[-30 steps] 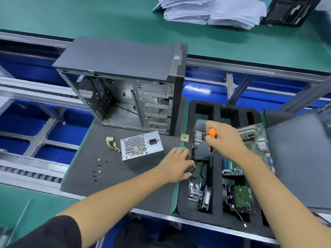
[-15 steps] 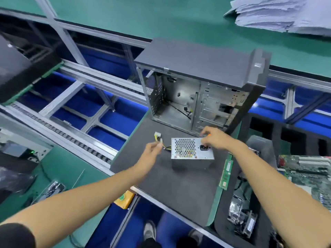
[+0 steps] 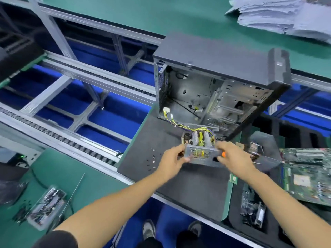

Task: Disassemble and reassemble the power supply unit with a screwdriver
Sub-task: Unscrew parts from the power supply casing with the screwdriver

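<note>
While raised over the mat, left hand and right hand both clamped on opened power supply.

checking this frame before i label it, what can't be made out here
Head view only:
- Screwdriver: only an orange bit of handle shows; the right hand hides the rest.
- Power supply unit: motion-blurred, its ends covered by the left hand and right hand; inner parts unreadable.
- Loose screws on the black mat: too small to count.
- Motherboard: cut by the right edge.
</note>
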The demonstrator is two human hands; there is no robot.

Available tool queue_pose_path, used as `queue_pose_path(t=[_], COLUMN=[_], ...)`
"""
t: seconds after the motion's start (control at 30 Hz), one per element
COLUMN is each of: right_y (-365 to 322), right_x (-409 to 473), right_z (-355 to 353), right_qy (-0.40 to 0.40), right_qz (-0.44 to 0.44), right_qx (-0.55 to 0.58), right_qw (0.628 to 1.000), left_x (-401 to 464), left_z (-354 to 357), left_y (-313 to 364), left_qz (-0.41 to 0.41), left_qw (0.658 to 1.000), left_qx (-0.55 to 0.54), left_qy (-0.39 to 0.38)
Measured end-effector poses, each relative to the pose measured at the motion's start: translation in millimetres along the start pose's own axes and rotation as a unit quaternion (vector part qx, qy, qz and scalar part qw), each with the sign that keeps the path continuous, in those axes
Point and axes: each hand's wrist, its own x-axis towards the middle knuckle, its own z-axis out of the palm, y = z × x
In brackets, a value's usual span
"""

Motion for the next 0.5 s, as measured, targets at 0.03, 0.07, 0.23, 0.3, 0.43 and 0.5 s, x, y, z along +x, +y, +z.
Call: queue_pose_path(t=[0.03,0.07,0.23,0.3,0.43,0.5], right_y=[-4.6,-6.8,-16.1,-20.8,-24.9,-26.0], right_x=[-8.1,-14.7,-33.9,-38.0,-39.2,-38.7], right_z=[14.3,27.2,81.7,94.2,100.2,100.4], right_qy=[0.013,0.015,0.0,0.001,0.014,0.011], right_qz=[0.007,0.01,0.017,0.038,0.064,0.068], right_qx=[-0.013,-0.024,-0.074,-0.092,-0.103,-0.111], right_qw=[1.0,1.0,0.997,0.995,0.993,0.991], left_x=[-1.9,-4.8,-23.0,-25.6,-18.3,-9.6], left_z=[-0.8,2.0,5.7,-0.4,-41.6,-69.7], left_y=[-8.0,-15.1,-50.3,-57.7,-68.0,-74.8], left_qz=[0.009,0.014,0.008,0.012,0.042,0.016], left_qw=[0.999,0.995,0.986,0.983,0.975,0.972], left_qx=[0.053,0.103,0.159,0.178,0.218,0.227], left_qy=[0.002,0.003,-0.041,-0.052,-0.021,0.058])
